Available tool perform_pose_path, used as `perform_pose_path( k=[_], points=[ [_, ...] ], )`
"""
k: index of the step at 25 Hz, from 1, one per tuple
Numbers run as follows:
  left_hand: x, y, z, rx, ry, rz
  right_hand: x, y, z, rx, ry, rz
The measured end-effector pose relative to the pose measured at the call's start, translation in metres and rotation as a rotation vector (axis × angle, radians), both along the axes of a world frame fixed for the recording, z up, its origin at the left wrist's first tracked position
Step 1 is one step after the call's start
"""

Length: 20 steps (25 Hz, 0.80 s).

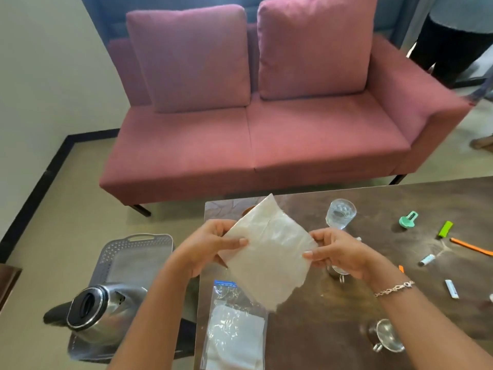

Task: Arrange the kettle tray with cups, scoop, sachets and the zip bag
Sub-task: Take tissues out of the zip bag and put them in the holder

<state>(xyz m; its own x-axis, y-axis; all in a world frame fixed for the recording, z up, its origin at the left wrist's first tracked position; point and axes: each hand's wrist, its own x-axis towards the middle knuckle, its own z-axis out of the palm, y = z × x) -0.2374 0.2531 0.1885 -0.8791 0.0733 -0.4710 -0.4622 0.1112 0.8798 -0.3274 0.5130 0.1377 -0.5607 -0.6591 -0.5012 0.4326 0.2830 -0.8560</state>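
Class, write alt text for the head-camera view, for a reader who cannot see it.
A left hand and right hand pinch a white translucent sheet by its edges above a table. A zip bag lies beneath it; a steel kettle stands on a grey tray to the left, and a pink sofa behind.

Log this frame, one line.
left hand, right hand: pinch white sheet above table | zip bag: flat on table | kettle: on tray

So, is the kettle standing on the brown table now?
No, the kettle sits on the grey tray, off the left edge of the table.
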Motion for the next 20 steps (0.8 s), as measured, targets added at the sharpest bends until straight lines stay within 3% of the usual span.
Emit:
perform_pose_path(
  k=[4, 14, 20],
  points=[
    [0.001, -0.005, 0.002, -0.078, 0.004, 0.196, -0.007, 0.002, 0.012, -0.054, 0.023, -0.102],
    [-0.002, -0.004, -0.006, -0.086, 0.147, 0.440, -0.009, -0.013, 0.019, -0.134, 0.022, -0.298],
    [0.003, -0.006, -0.009, -0.054, 0.139, 0.335, -0.014, -0.019, 0.012, -0.137, 0.260, -0.344]
  ],
)
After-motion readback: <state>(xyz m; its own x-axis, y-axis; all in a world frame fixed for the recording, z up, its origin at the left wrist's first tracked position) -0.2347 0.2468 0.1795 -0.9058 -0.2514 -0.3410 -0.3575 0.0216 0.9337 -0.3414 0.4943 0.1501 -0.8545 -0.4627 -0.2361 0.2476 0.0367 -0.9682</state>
